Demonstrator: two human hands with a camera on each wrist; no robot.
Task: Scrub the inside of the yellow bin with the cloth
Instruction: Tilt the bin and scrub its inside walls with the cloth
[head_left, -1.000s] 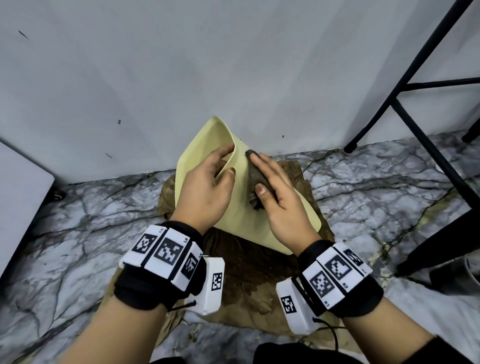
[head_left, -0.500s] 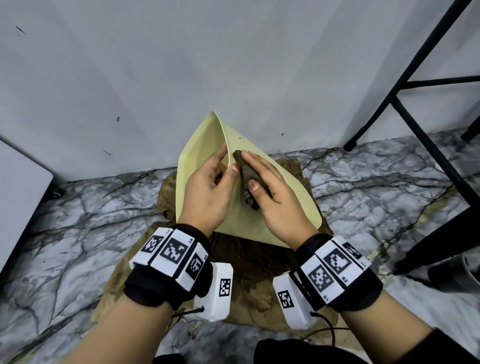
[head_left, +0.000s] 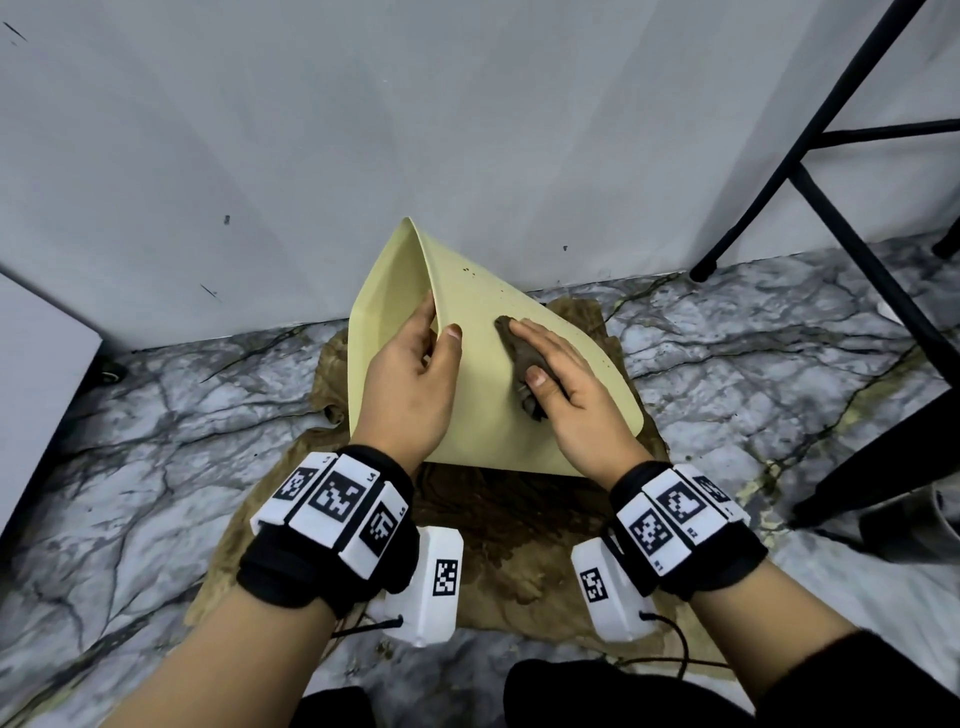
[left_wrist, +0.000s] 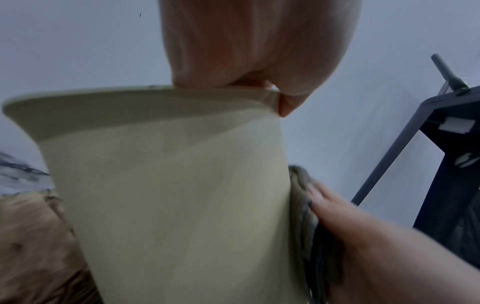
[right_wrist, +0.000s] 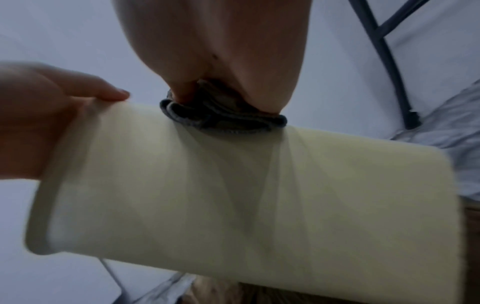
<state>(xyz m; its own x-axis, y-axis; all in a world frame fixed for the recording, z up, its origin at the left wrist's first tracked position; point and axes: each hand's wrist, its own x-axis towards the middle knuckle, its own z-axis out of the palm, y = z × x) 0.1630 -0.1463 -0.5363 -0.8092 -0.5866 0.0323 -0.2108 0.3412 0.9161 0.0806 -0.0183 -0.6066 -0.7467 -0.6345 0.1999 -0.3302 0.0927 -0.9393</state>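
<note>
The pale yellow bin (head_left: 483, 415) lies tilted on its side, its opening turned to the left toward the wall. My left hand (head_left: 440, 318) grips its rim (left_wrist: 155, 96), fingers inside and thumb outside. My right hand (head_left: 535, 353) holds a dark grey cloth (head_left: 511, 345) flat against the bin's outer side wall, fingers straight on top and thumb pinching the cloth's edge. In the right wrist view the bunched cloth (right_wrist: 223, 119) is squeezed between hand and bin wall (right_wrist: 233, 195). The inside of the bin is mostly hidden.
A stained brown mat (head_left: 493, 535) lies under the bin on the marble floor (head_left: 130, 467). A grey wall stands just behind. Black metal frame legs (head_left: 831, 218) stand at the right, a white panel (head_left: 36, 389) at the left, a grey object (head_left: 914, 525) at the lower right.
The bin has turned so more of its outer side wall faces me. My right hand with the cloth has slid from the rim to the right across that wall. My left hand keeps its grip.
</note>
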